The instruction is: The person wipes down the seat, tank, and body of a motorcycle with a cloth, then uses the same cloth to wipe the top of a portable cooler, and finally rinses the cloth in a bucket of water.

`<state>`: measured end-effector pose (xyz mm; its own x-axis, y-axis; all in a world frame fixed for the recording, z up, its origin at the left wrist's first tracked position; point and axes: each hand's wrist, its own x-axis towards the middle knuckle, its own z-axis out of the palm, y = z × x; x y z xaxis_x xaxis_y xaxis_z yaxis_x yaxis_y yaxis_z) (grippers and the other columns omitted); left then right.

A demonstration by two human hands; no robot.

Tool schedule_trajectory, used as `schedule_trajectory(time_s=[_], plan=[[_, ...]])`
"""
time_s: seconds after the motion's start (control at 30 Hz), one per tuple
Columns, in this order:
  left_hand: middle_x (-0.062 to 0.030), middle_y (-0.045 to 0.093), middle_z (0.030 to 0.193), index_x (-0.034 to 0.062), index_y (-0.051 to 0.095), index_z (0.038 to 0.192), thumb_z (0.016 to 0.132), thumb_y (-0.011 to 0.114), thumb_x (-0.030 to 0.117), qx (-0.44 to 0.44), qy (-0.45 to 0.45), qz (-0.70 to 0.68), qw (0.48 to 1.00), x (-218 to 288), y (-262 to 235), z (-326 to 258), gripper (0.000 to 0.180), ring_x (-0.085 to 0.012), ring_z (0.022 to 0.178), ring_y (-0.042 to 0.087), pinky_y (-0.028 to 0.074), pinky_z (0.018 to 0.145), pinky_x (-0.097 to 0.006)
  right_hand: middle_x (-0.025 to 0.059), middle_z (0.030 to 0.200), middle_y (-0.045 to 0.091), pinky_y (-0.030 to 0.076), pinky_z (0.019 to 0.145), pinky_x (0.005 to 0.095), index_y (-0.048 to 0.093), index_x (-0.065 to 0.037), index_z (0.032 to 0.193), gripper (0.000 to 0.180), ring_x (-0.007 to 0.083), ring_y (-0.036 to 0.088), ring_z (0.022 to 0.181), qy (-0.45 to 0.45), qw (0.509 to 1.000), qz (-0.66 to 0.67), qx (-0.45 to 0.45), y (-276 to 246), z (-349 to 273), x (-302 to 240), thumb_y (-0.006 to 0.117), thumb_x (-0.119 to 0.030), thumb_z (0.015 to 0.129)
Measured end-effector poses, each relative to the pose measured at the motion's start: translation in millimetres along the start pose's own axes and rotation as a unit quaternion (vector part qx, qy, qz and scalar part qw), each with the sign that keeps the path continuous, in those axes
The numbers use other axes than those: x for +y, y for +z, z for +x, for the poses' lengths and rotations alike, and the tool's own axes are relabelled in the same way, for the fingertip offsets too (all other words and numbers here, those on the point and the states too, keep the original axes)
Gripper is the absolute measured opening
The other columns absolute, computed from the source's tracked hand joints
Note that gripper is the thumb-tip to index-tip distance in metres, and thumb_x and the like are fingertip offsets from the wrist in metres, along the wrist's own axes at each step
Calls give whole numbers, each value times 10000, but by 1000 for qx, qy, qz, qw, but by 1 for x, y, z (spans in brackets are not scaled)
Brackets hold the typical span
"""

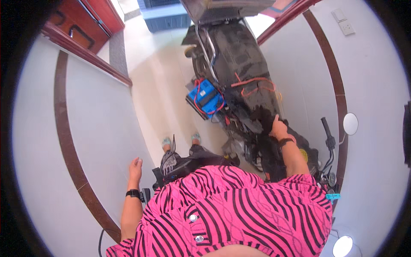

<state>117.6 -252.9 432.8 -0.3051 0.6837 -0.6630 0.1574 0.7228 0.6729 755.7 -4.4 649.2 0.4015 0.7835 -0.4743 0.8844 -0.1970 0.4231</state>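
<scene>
A motorcycle [244,55], dusty and dark, stands in front of me and to my right. My right hand [279,127] is on its dark bodywork beside the front of the seat, with fingers curled in; what they grip is hard to make out. My left hand [135,169] hangs out at my left, apart from everything, its fingers loosely bent and nothing visible in them. Against the bike's left side sits a blue box [205,97] with a red cable looped round it. An orange strap [257,81] lies across the seat.
White walls [98,107] with brown tile bands flank me on both sides. A handlebar [329,139] with round mirrors [350,124] reaches toward the right wall. At the far end are a blue-grey container [166,19] and, to its left, a reddish-brown door [79,30].
</scene>
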Motion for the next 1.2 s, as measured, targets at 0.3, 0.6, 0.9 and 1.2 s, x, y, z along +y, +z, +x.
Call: schedule_trajectory(time_s=[0.3, 0.6, 0.9, 1.2], plan=[[-226, 632, 1072, -60, 598, 1097, 853, 607, 300, 28, -55, 112, 992, -117, 17, 6, 435, -315, 1046, 595, 453, 907, -373, 172, 975, 644, 483, 824, 416, 552, -50, 1147, 581, 343, 617, 933, -271, 853, 368, 250, -170, -12, -52, 726, -53, 593], [-217, 663, 955, -55, 630, 1023, 819, 632, 284, 72, 23, 81, 994, -65, 7, -9, 396, -307, 896, 640, 496, 805, -374, 302, 1474, 104, 383, 990, 494, 134, -202, 1475, 1154, 522, 269, 1283, -202, 914, 288, 202, -192, 61, -155, 845, -339, 577], [-176, 658, 962, -63, 568, 1138, 829, 632, 274, 42, 13, -44, 998, -38, 22, -6, 462, -202, 855, 627, 504, 742, -316, 252, 1475, 182, 342, 1015, 542, 277, -129, 1420, 900, 443, 234, 1337, -282, 885, 229, 290, -189, 64, -188, 767, -284, 681], [-146, 656, 942, -58, 575, 1134, 849, 621, 280, 13, 56, 7, 998, 75, 5, 48, 445, -171, 792, 602, 490, 709, -297, 125, 1528, 132, 283, 1063, 537, 287, -133, 1427, 775, 350, 174, 1389, -240, 892, 203, 325, -163, 32, -152, 699, -286, 788]])
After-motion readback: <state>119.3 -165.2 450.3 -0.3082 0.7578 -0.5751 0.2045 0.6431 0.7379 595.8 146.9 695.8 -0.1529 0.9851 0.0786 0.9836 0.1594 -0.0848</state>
